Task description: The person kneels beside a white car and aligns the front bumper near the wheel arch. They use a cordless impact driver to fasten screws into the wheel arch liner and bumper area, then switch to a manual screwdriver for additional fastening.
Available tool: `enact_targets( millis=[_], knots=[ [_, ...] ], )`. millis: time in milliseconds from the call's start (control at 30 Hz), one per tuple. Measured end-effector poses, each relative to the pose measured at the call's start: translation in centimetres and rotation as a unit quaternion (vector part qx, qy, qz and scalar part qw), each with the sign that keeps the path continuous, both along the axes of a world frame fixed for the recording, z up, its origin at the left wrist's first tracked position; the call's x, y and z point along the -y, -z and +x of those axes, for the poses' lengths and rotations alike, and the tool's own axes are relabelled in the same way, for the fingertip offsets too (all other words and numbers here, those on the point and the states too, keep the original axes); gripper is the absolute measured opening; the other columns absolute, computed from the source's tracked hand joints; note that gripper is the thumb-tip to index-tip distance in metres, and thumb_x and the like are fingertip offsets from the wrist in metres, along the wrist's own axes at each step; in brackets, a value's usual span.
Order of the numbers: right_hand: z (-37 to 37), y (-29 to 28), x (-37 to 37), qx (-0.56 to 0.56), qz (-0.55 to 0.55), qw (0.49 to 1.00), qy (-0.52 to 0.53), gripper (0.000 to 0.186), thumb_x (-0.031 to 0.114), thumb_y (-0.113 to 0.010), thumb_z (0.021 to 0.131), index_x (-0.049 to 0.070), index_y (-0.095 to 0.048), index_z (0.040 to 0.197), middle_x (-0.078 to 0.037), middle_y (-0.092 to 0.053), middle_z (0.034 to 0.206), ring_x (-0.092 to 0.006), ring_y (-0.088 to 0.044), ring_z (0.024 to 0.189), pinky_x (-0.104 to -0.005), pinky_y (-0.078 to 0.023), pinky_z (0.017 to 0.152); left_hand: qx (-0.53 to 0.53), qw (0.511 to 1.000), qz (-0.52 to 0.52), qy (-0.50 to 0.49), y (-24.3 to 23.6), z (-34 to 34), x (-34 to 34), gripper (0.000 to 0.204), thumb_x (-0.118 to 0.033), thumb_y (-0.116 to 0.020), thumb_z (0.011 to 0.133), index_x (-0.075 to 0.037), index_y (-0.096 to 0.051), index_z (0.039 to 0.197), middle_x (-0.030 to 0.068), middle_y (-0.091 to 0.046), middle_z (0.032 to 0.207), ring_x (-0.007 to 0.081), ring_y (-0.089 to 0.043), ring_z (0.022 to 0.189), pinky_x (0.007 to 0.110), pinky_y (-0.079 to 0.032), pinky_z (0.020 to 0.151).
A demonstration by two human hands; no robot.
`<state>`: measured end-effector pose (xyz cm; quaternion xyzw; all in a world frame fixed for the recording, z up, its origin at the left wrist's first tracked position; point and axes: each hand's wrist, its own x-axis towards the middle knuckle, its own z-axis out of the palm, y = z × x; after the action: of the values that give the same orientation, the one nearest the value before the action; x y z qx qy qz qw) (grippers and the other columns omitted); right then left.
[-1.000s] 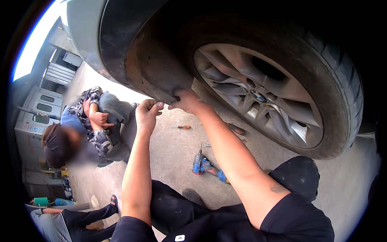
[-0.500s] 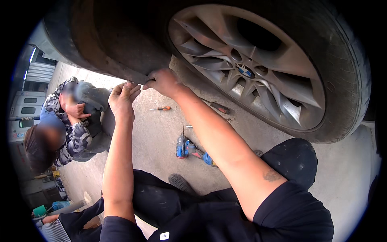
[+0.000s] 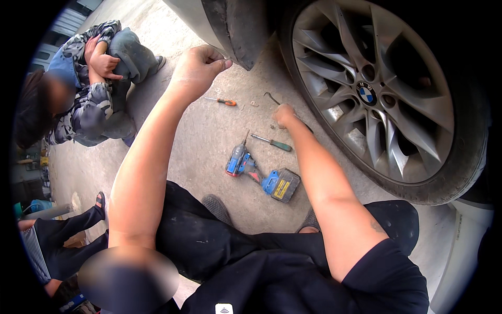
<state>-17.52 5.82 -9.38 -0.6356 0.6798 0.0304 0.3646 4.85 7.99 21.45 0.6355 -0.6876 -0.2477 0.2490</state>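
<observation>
My left hand [image 3: 200, 70] is closed in a pinch at the lower edge of the car's dark wheel-arch panel [image 3: 235, 36]. My right hand [image 3: 284, 116] is down near the floor, closed on a hooked tool [image 3: 269, 98] beside the tyre of the alloy wheel [image 3: 366, 94]. Between my arms lie a screwdriver with an orange handle [image 3: 227, 102], one with a green handle [image 3: 280, 144] and a blue cordless driver [image 3: 261, 172] on the concrete. Small pieces lie near the tools.
A person in camouflage sleeves [image 3: 99, 68] crouches at the left with crossed arms. Another person's dark-trousered legs [image 3: 68, 220] show at lower left. Clutter lines the far left edge. The concrete floor [image 3: 141, 89] runs under the car.
My right hand has left the panel edge and dropped to the hooked tool on the floor. My left hand stays at the panel. The view has shifted, showing more of the wheel and green-handled screwdriver.
</observation>
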Motion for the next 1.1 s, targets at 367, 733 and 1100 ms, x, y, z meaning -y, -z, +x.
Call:
enact_targets(
  millis=[367,733,1100],
  knots=[
    [2.0,4.0,-6.3,0.045,-0.069,0.993,0.088,0.041,0.037,-0.064,0.097,-0.002,-0.070,0.110,-0.024,-0.072,0.103,-0.0361,-0.070,0.102,-0.0449,-0.056,0.086,0.155,0.980,0.053,0.109,0.4,0.2,-2.4,0.020,-0.017,-0.075,0.087,0.000,-0.072,0.098,0.0162,-0.072,0.086,0.0261,-0.070,0.080,0.038,-0.054,0.075],
    [10.9,-18.2,-3.4,0.589,-0.268,0.762,0.017,0.026,0.026,-0.064,0.098,0.001,-0.070,0.104,-0.006,-0.068,0.078,-0.0131,-0.060,0.066,-0.0307,-0.051,0.063,-0.249,0.929,0.240,-0.130,0.1,0.8,-2.0,0.024,-0.020,-0.065,0.100,0.004,-0.067,0.097,0.0122,-0.070,0.086,0.0213,-0.070,0.076,0.034,-0.060,0.067],
    [7.9,-18.7,-2.6,0.618,-0.114,0.770,0.110,0.023,0.024,-0.070,0.095,0.001,-0.071,0.095,0.001,-0.058,0.069,-0.0069,-0.057,0.059,-0.0251,-0.046,0.055,-0.388,0.848,0.335,-0.135,-0.2,2.6,-2.2,0.021,-0.017,-0.048,0.106,-0.001,-0.061,0.112,0.0195,-0.072,0.112,0.0281,-0.070,0.095,0.038,-0.056,0.084]
  ],
)
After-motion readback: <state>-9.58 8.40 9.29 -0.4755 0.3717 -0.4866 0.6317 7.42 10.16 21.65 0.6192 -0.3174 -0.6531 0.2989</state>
